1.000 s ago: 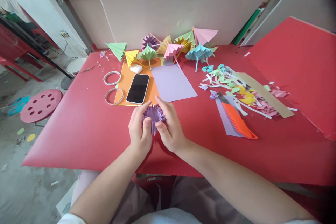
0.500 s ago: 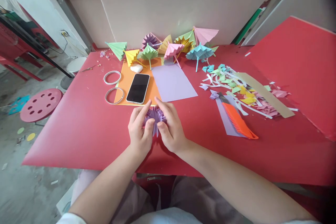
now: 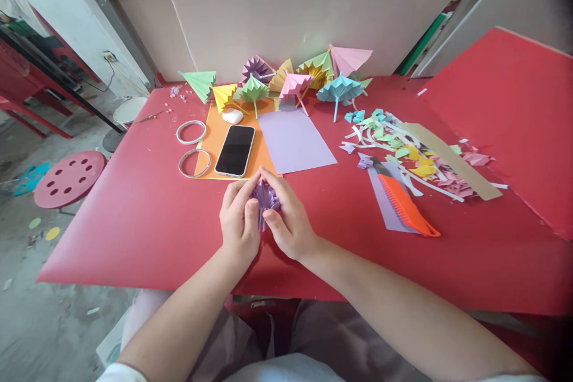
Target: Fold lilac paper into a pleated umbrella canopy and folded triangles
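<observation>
Between my two hands is a purple pleated paper piece (image 3: 265, 196), fanned into a round, folded shape. My left hand (image 3: 239, 213) wraps its left side, with the thumb along the near edge. My right hand (image 3: 289, 215) cups the right side, its thumb bent toward the middle. The fingertips of both hands meet at the far side of the piece. Its outer edges are partly hidden by my fingers. Just beyond my hands lie a purple paper sheet (image 3: 296, 142) and an orange sheet (image 3: 203, 162) bearing a phone (image 3: 235, 150).
Small paper umbrellas (image 3: 340, 89) line the back of the red table (image 3: 147, 221). Two bangles (image 3: 195, 163) and a white case (image 3: 233, 116) sit to the left. To the right lie paper scraps (image 3: 416, 158), a tan strip (image 3: 452, 161) and an orange-handled cutter (image 3: 405, 206).
My hands have drawn closer together round the purple paper piece, and their fingertips now meet. The piece looks narrower between my palms.
</observation>
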A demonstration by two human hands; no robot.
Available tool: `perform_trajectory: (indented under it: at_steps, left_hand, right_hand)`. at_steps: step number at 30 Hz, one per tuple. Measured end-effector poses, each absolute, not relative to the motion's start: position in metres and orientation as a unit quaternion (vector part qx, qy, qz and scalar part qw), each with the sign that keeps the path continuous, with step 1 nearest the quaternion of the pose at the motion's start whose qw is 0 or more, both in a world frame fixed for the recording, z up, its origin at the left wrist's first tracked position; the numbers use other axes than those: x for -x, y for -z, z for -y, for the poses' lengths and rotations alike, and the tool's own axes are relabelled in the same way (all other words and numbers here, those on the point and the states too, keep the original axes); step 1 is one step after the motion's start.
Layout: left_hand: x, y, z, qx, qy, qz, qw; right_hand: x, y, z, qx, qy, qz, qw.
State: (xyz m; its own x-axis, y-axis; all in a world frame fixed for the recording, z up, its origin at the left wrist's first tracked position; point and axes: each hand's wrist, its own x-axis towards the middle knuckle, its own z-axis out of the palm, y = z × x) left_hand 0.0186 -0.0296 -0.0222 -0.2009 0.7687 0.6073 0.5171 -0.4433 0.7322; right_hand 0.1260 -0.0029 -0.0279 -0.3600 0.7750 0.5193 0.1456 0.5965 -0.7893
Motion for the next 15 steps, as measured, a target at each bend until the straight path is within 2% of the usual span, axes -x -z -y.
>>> perform_trajectory:
  at_steps: [8, 15]
  left_hand:
    - [-0.0177, 0.0249, 0.0289, -0.618, -0.571, -0.53, 0.111]
    - [-0.0166, 0.0259, 0.0289, -0.612, -0.566, -0.523, 0.177]
  right_hand:
    - [-0.1252, 0.0291, 0.0036, 0.315, -0.35, 0.757, 0.454]
    - [-0.1289, 0.0263, -0.0007, 0.317, -0.346, 0.739, 0.483]
